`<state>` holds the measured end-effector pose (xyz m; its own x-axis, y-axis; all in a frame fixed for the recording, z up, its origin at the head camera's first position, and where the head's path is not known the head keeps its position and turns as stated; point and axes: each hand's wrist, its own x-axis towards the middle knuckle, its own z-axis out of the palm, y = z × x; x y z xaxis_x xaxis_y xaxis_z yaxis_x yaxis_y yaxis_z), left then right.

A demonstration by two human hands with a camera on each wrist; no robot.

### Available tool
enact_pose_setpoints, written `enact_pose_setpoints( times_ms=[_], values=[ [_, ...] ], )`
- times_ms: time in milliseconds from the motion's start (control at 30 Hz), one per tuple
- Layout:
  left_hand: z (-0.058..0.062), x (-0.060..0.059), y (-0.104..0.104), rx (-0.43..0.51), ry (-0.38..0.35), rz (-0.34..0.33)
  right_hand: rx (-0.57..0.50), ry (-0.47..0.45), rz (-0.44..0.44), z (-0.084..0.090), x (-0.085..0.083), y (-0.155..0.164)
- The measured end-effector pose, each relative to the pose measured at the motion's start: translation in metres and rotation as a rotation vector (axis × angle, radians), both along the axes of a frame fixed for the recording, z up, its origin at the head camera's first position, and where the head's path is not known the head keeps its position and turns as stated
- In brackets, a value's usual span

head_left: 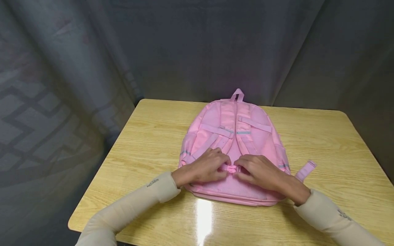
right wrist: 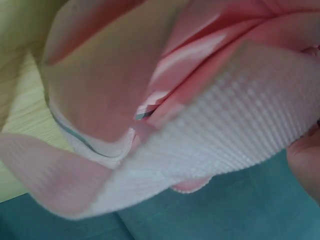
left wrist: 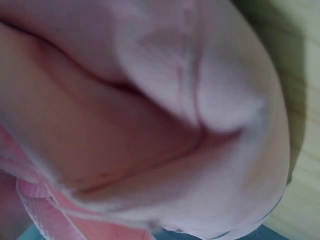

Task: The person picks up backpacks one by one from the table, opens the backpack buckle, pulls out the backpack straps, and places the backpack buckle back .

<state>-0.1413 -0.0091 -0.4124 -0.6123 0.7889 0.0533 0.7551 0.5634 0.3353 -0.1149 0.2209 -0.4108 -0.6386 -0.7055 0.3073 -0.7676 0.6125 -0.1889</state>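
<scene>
Backpack (head_left: 234, 150) lies straps-up on table (head_left: 323, 136); left hand (head_left: 204, 167) and right hand (head_left: 261, 172) pinch buckle (head_left: 229, 168) at 6 o'clock, steadying both halves.

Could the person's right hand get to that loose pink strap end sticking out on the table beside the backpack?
Probably yes. The right hand rests on the pink backpack at the buckle, and the strap end lies on bare table just to that hand's side, with nothing between them. It would have to let go of the buckle first.

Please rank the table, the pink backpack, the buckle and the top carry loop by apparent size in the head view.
1. table
2. pink backpack
3. top carry loop and buckle: these look alike, so I leave them unranked.
</scene>
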Motion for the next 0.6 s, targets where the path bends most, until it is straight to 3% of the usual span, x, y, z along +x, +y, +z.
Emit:
enact_pose_setpoints(
  times_ms=[600],
  values=[
    [-0.0024,0.0008,0.0000,0.100,-0.023,0.022,-0.047,0.013,-0.028,0.0002,0.0018,0.0045]
  ],
)
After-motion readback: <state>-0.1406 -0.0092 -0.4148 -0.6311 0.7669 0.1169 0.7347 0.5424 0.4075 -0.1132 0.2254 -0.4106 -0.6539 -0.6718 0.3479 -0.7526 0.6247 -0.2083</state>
